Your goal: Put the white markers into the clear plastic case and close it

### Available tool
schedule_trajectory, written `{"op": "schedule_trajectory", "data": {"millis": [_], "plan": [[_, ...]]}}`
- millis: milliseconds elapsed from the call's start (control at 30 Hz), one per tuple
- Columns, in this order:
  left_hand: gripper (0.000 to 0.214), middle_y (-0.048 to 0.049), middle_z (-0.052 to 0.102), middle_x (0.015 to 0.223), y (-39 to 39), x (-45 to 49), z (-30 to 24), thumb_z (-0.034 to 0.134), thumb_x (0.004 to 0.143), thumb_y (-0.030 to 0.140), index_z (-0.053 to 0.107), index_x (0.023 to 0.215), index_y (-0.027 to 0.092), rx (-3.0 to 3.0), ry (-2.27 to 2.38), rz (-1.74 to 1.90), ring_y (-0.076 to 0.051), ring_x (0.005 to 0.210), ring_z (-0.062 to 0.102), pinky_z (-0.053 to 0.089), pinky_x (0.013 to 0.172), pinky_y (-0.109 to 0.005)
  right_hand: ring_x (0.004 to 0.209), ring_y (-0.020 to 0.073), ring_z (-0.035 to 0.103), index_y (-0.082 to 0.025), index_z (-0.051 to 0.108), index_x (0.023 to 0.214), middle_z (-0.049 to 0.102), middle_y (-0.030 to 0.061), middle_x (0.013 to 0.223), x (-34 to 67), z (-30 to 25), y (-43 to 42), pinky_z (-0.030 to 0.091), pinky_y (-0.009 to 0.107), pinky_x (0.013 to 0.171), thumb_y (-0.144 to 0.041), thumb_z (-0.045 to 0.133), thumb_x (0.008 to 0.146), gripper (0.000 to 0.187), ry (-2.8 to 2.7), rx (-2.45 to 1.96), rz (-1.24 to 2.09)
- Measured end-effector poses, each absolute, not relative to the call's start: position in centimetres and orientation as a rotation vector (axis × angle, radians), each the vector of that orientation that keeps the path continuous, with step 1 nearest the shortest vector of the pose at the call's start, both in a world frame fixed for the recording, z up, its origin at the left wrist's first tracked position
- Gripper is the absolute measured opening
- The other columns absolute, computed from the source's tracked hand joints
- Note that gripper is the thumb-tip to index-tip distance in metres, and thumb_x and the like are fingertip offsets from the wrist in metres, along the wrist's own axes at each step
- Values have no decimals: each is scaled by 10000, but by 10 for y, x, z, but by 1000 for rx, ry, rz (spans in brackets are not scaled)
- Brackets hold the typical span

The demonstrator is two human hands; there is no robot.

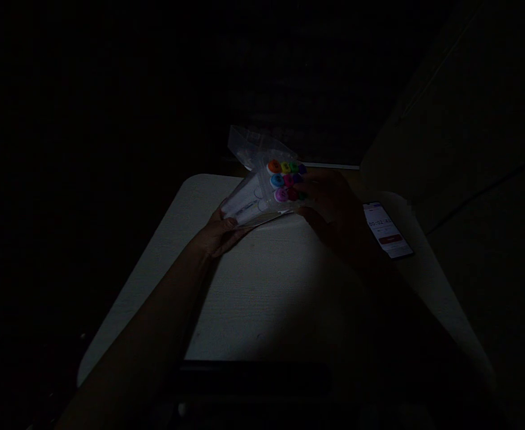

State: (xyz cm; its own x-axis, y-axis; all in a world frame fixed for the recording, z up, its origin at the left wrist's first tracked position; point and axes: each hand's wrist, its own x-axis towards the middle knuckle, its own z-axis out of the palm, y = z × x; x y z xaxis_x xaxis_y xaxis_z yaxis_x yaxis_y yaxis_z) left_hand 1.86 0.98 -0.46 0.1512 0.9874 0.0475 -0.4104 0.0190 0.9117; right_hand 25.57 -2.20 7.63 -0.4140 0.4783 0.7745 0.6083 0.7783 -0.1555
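Note:
A clear plastic pouch (245, 200) is held up at a tilt over the far part of the table. My left hand (220, 235) is closed round its lower left end, thumb on top. At the pouch's right end sit several small pieces with round colourful tops (281, 180) in orange, yellow, green, blue, pink, red and purple; dim light hides whether they are inside or partly out. My right hand (329, 200), in deep shadow, has its fingers curled at the right side of these pieces, touching them. Above, the pouch's loose clear flap (248, 143) sticks up.
The white table (244, 298) has rounded corners. A phone (386, 232) with a lit timer screen lies on its right side, near my right forearm. A dark bar (253, 377) runs along the near edge. A dark cable (481, 194) crosses at the right. The surroundings are very dark.

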Motion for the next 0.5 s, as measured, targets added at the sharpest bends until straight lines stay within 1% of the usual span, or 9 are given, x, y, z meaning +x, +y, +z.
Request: {"op": "schedule_trajectory", "data": {"millis": [33,100,200,267,333,500], "plan": [[1062,-125,636,1205,9,18,-4,912,322,466,508,1274,224,979,779,1263,-346,1098,618,499,956,-509,1116,233,563,-225,608,1143,611,102,1150,256,77,-22,496,418,953,-371,522,911,287,-2070,-820,-193],[1059,-102,651,1166,9,18,-5,921,309,405,507,1271,245,1002,766,1237,-334,1068,632,488,964,-518,1120,230,564,-229,608,1150,612,99,1153,256,77,-21,498,413,950,-390,501,921,300,-2039,-837,-205],[1020,-103,649,1153,14,18,-13,917,311,301,513,1244,228,1060,755,1217,-337,1070,626,458,990,-534,1110,231,574,-230,606,1160,621,96,1140,257,77,-18,495,413,951,-411,493,922,319,-2042,-838,-223],[998,-106,641,1156,20,16,-19,916,283,256,524,1200,207,1074,762,1225,-332,1090,613,443,1013,-508,1102,231,578,-222,607,1160,623,97,1135,257,75,-16,496,406,944,-417,484,925,329,-2036,-842,-226],[968,-95,641,1131,26,14,-24,920,257,258,535,1142,198,1073,814,1260,-315,1084,611,450,1009,-470,1097,227,577,-222,607,1161,620,97,1138,257,73,-13,501,394,933,-420,468,932,334,-2006,-852,-233],[830,-63,658,982,25,11,-20,919,300,312,561,1034,165,1204,958,1264,-288,989,636,495,931,-426,1072,226,586,-224,622,1150,631,95,1118,257,75,-13,502,391,932,-404,483,923,322,-2005,-874,-248]]}}
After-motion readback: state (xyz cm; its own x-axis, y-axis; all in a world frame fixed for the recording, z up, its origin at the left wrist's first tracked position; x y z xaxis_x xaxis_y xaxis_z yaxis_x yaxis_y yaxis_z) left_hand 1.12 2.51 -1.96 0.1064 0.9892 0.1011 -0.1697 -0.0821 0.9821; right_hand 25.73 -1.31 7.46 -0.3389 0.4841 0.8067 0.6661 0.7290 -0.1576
